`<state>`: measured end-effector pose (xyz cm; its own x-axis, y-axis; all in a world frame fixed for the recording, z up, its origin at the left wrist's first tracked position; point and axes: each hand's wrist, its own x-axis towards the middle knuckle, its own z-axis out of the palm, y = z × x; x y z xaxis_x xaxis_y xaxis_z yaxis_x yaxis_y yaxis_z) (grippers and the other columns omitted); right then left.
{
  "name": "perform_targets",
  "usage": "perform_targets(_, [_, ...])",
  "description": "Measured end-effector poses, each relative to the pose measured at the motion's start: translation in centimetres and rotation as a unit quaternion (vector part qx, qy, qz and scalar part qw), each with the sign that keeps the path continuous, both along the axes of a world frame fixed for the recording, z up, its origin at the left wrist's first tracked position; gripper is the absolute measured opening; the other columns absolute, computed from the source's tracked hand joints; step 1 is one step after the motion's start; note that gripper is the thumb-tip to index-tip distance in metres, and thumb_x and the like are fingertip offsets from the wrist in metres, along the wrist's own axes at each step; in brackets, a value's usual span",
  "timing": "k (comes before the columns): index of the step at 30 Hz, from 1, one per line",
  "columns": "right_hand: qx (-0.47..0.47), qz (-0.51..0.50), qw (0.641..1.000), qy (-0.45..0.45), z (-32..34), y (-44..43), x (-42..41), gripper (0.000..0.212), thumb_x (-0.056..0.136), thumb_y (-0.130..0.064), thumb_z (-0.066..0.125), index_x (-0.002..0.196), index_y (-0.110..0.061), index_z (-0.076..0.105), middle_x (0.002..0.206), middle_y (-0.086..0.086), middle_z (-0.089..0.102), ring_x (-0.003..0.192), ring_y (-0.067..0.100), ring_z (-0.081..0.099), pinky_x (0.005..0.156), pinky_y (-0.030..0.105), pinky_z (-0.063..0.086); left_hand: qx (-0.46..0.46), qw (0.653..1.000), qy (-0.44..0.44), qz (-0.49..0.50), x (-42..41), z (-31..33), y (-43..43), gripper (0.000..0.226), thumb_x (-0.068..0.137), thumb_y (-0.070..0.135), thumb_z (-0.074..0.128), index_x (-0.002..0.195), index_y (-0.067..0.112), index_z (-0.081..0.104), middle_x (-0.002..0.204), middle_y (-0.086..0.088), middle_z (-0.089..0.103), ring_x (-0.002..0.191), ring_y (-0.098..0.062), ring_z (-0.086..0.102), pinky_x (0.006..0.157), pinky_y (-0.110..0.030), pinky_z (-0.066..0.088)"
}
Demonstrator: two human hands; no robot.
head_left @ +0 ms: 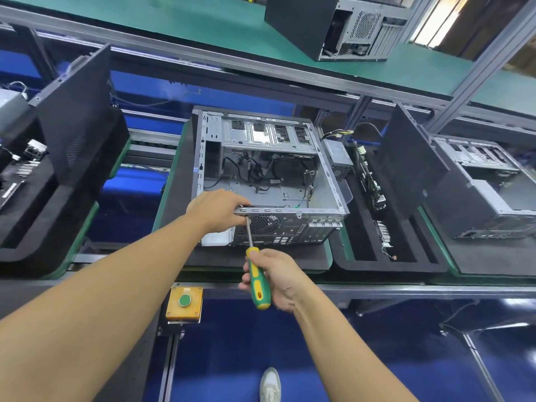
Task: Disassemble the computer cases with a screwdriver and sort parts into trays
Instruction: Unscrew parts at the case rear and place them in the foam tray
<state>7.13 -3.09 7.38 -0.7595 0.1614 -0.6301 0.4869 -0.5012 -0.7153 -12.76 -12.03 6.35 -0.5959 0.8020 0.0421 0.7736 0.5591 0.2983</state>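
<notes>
- Can't see my screwdriver (256, 281) tip. It's tucked behind my left hand (216, 211), which pinches the near rim of the open case (261, 175).
- Count: one screwdriver and three cases, with another case (333, 24) at 1 o'clock and a third case (487, 192) at 3.
- Screwdriver sits dead centre, long axis 6 to 12, tip toward 12.
- Right hand (275, 278) fingers wrap round the handle.

Two bare forearms reach forward from below. The left hand (216, 210) is farther out, knuckles up, its fingers curled over the rim of the computer case (261, 169). The right hand (278, 278), nearer, wraps its fingers (245, 282) around the screwdriver (257, 281) handle.
</notes>
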Motion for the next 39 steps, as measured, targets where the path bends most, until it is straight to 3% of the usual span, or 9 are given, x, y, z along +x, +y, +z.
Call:
perform_targets(5, [0.068,-0.02,0.997,-0.029,-0.6,-1.0,-0.3,0.02,0.095,-0.014,0.068,0.097,-0.009,0.049,0.08,0.009,0.055,0.056,0.016,0.061,0.055,0.033,0.055,-0.007,1.0,-0.008,0.01,0.0,0.1,0.0,0.046,0.086,0.064,0.06,0.129,0.045,0.059,0.095,0.017,0.064,0.098,-0.018,0.063,0.068,-0.03,0.041])
perform_targets(10, [-0.128,0.052,0.989,-0.044,1.8,0.5,-0.5,0.031,0.097,-0.025,0.049,0.098,0.004,0.06,0.088,0.017,0.062,0.065,0.02,0.057,0.061,0.032,0.049,-0.017,1.0,0.006,0.015,0.0,0.2,0.0,0.048,0.087,0.063,0.06,0.131,0.046,0.057,0.108,0.012,0.069,0.105,-0.02,0.063,0.071,-0.032,0.041])
perform_targets(13, [-0.143,0.074,0.987,-0.009,1.8,1.4,0.1,0.038,0.102,-0.021,0.039,0.106,0.009,0.061,0.106,0.028,0.067,0.067,0.02,0.063,0.07,0.033,0.053,-0.022,1.0,-0.005,0.019,0.0,0.3,0.1,0.047,0.086,0.062,0.062,0.13,0.046,0.058,0.087,0.017,0.064,0.099,-0.02,0.065,0.07,-0.031,0.042])
perform_targets(16, [-0.124,0.056,0.991,0.016,1.0,0.6,0.8,0.03,0.107,-0.025,0.044,0.105,0.001,0.059,0.095,0.016,0.074,0.062,0.021,0.064,0.064,0.038,0.06,-0.024,1.0,0.0,0.016,0.0,0.2,0.0,0.048,0.086,0.063,0.061,0.13,0.046,0.058,0.104,0.013,0.068,0.102,-0.02,0.064,0.069,-0.031,0.042])
perform_targets(21, [0.167,0.006,0.986,-0.007,-0.4,-3.5,0.5,0.022,0.102,-0.034,0.054,0.092,-0.014,0.05,0.082,0.004,0.057,0.061,0.022,0.059,0.059,0.034,0.052,-0.024,1.0,0.003,0.015,0.0,0.1,0.1,0.046,0.087,0.061,0.06,0.131,0.045,0.058,0.111,0.011,0.07,0.102,-0.019,0.064,0.069,-0.031,0.044])
perform_targets(26, [0.497,0.038,0.865,-0.052,-1.3,-4.3,0.9,0.028,0.098,-0.044,0.052,0.09,-0.022,0.038,0.08,-0.007,0.053,0.064,0.01,0.047,0.054,0.028,0.034,-0.025,1.0,0.013,0.013,0.1,0.1,0.0,0.048,0.088,0.061,0.06,0.132,0.044,0.058,0.119,0.009,0.069,0.108,-0.019,0.063,0.073,-0.033,0.046])
perform_targets(29, [0.207,0.011,0.976,-0.06,-0.3,-2.8,0.2,0.026,0.097,-0.042,0.056,0.087,-0.019,0.05,0.075,0.0,0.063,0.055,0.013,0.045,0.051,0.026,0.035,-0.031,0.999,0.015,0.014,0.0,0.0,0.1,0.048,0.088,0.059,0.06,0.133,0.044,0.057,0.121,0.008,0.068,0.111,-0.02,0.062,0.073,-0.033,0.043])
perform_targets(32, [-0.099,0.016,0.993,-0.054,0.6,-0.7,0.6,0.035,0.089,-0.043,0.058,0.073,-0.012,0.064,0.067,0.006,0.061,0.048,0.014,0.039,0.043,0.021,0.03,-0.031,0.999,0.009,0.015,0.0,0.1,0.2,0.047,0.088,0.06,0.06,0.132,0.045,0.058,0.118,0.009,0.068,0.11,-0.019,0.062,0.072,-0.032,0.041])
perform_targets(39, [-0.2,-0.011,0.979,0.032,0.0,-0.7,1.8,0.026,0.101,-0.032,0.042,0.093,-0.012,0.058,0.071,0.003,0.052,0.056,0.02,0.052,0.06,0.035,0.057,-0.028,0.999,-0.002,0.019,-0.1,0.0,0.2,0.052,0.086,0.062,0.061,0.134,0.042,0.056,0.117,0.009,0.068,0.11,-0.02,0.061,0.073,-0.031,0.04])
